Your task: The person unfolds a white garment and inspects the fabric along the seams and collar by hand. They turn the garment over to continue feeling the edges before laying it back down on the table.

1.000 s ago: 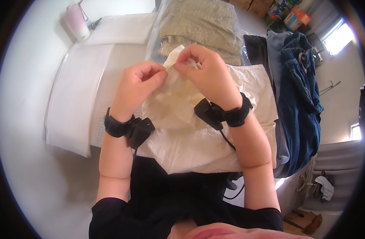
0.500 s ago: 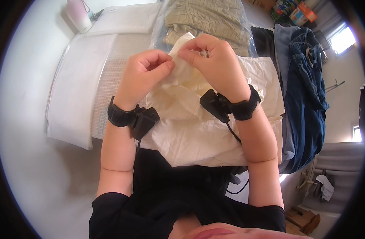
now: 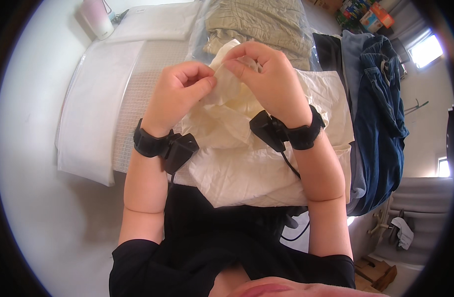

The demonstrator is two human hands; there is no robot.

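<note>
A cream cloth garment (image 3: 247,168) lies rumpled across the table in front of me, its near edge hanging by my lap. My left hand (image 3: 180,91) pinches a raised fold of this garment between thumb and forefinger. Just right of it and slightly farther off, my right hand (image 3: 269,79) is closed on the same lifted fold, near its upper tip. The fingertips of both hands are close together. Whether a small fastening sits between them is hidden by the fingers. Each wrist wears a black strap with a small black device.
Beyond the garment lie khaki folded clothes (image 3: 259,22) in clear plastic. White flat packets (image 3: 96,109) rest on the table's left side and back. A pink-and-white bottle (image 3: 97,20) stands at the far left. Blue jeans (image 3: 383,123) and dark clothes hang over the right edge.
Both hands keep their pinch on the cream garment, with only a very slight shift of the right fingers. Nothing has been let go.
</note>
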